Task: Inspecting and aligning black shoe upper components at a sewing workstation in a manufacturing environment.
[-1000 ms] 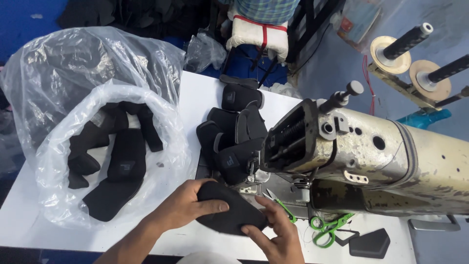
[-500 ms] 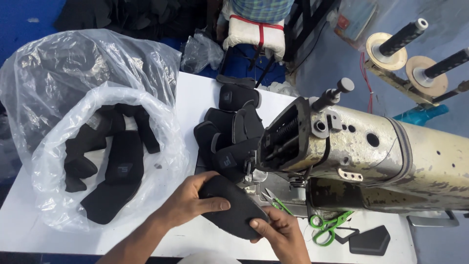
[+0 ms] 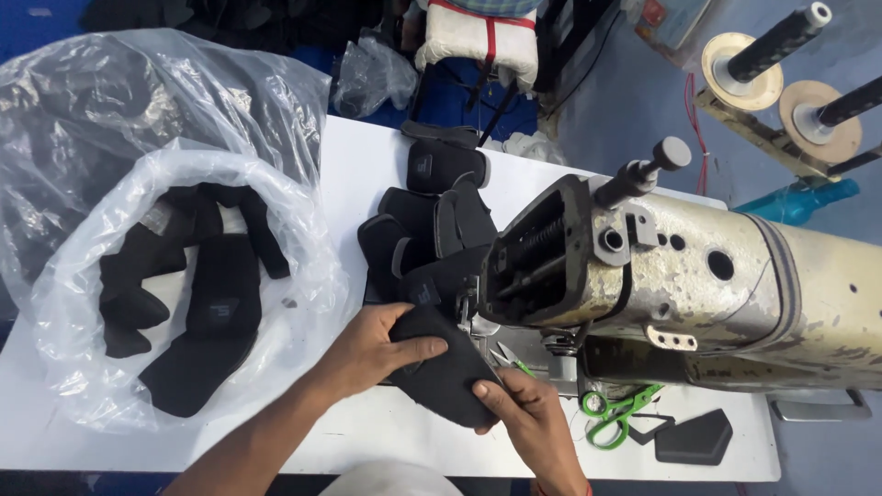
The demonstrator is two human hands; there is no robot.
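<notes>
My left hand and my right hand both grip one black padded fabric piece on the white table. The piece lies flat just in front of the sewing machine's head, with its far edge close to the needle area. My left thumb presses on top of the piece; my right fingers pinch its near right corner. A row of sewn black pieces trails away behind the machine head.
An open clear plastic bag holding several black pieces lies at the left. Green-handled scissors and a small black piece lie at the right front. Thread spindles stand at the far right.
Both hands have slid the black piece slightly towards the machine head. The view has shifted a little; nothing else has moved.
</notes>
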